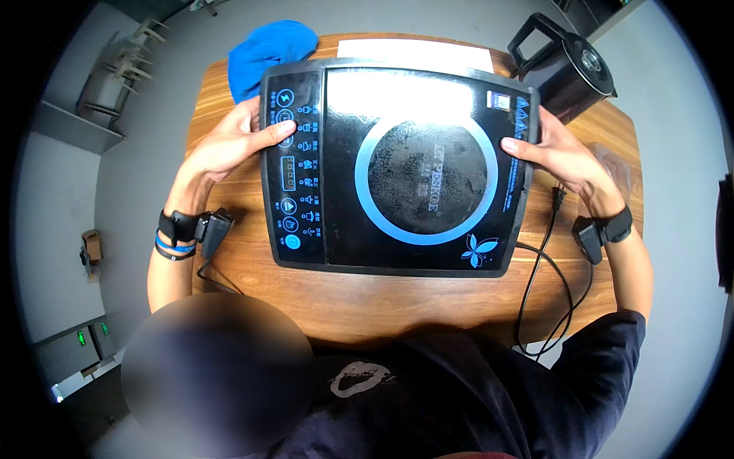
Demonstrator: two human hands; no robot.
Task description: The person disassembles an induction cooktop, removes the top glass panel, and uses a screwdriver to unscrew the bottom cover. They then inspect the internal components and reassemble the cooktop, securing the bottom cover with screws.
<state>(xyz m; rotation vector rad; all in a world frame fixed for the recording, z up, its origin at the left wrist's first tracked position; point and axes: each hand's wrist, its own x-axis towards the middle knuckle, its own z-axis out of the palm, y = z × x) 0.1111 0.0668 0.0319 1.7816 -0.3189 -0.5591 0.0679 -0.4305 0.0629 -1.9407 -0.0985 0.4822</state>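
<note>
Between my two hands is a black induction cooktop [348, 191], turned so its button panel runs down the left side. A blue ring marks its heating zone, and the glass there looks speckled. My left hand [233, 141] grips the left edge, thumb on top over the panel and fingers out of sight beneath. Opposite it, my right hand [562, 149] holds the right edge, its thumb lying on the glass near the ring. A black power cord [552, 229] with a plug hangs and loops at the right of the cooktop.
Behind the cooktop, a blue cloth [271, 57] lies at the wooden table's [405, 302] far left. White paper [417, 52] shows at the far edge. A dark electric kettle [566, 69] stands at the far right. Clear plastic [612, 172] lies near my right wrist.
</note>
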